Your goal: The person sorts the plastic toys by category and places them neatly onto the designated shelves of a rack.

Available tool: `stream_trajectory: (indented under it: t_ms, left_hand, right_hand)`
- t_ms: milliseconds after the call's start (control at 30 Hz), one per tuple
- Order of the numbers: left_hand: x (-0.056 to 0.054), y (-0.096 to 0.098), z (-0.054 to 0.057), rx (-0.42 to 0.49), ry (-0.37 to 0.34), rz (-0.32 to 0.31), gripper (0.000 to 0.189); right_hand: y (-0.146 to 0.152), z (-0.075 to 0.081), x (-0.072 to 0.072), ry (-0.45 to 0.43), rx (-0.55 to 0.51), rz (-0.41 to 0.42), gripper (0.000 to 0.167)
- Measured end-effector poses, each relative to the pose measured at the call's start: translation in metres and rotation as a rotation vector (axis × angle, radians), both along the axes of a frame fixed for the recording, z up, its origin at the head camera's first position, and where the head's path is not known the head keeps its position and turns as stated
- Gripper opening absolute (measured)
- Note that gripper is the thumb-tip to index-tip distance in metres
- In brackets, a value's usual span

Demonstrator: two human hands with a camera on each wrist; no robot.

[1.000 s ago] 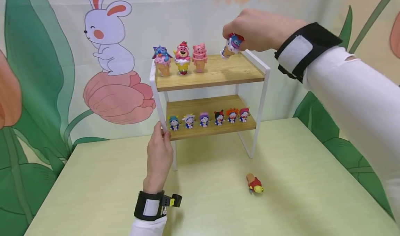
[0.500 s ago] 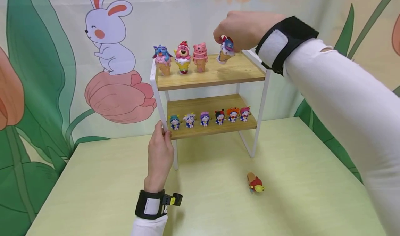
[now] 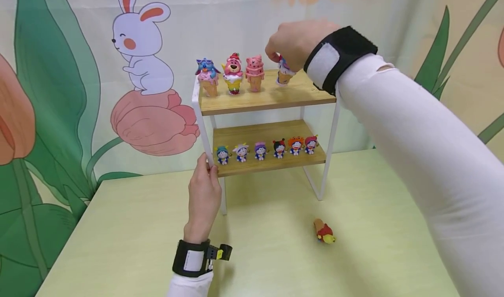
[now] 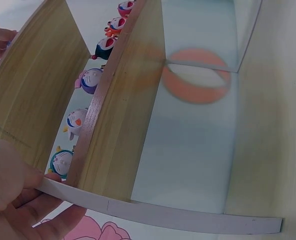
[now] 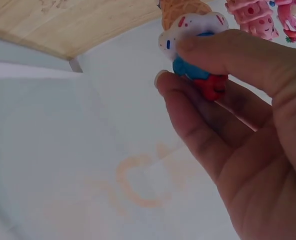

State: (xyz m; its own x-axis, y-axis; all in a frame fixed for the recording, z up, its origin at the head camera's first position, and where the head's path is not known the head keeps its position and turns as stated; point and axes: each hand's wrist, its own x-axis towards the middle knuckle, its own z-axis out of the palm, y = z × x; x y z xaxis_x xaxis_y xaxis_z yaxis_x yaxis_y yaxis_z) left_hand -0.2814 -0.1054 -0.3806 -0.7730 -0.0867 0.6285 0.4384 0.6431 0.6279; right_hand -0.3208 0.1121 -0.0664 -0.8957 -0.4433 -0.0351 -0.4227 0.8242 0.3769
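Observation:
My right hand (image 3: 297,41) pinches an ice-cream-cone figurine (image 3: 284,73) by its top, its cone base right at the upper shelf board (image 3: 303,91). In the right wrist view the figurine (image 5: 194,30) shows white sprinkled icing and a blue and red head between thumb and fingers. My left hand (image 3: 204,196) grips the white left leg of the two-tier rack (image 3: 202,135) at the lower board's corner. To the left of the pinched figurine stand a blue (image 3: 207,77), a pink bear (image 3: 232,74) and a pink (image 3: 255,73) cone figurine.
Several small blue-and-white figurines (image 3: 260,151) line the lower board (image 3: 271,168). A red and yellow cone figurine (image 3: 324,232) lies on its side on the table (image 3: 267,253), in front of the rack's right leg (image 3: 326,174). A printed cloth (image 3: 236,8) hangs behind.
My right hand has moved left and down with the cone figurine, turning it upright and bringing it to the upper board beside the pink one. The left hand keeps its grip on the leg.

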Motion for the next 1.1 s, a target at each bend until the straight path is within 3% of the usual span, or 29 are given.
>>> stream_trajectory:
  t_ms: [167,1100]
  left_hand:
    - [0.000,0.001,0.000,-0.008,-0.003,0.004,0.031]
    - [0.004,0.000,0.004,-0.011,0.000,-0.002,0.031]
  right_hand:
    - [-0.002,-0.004,-0.003,-0.009,-0.021,0.015,0.035]
    - [0.001,-0.009,-0.015,-0.076,-0.151,-0.071,0.044]
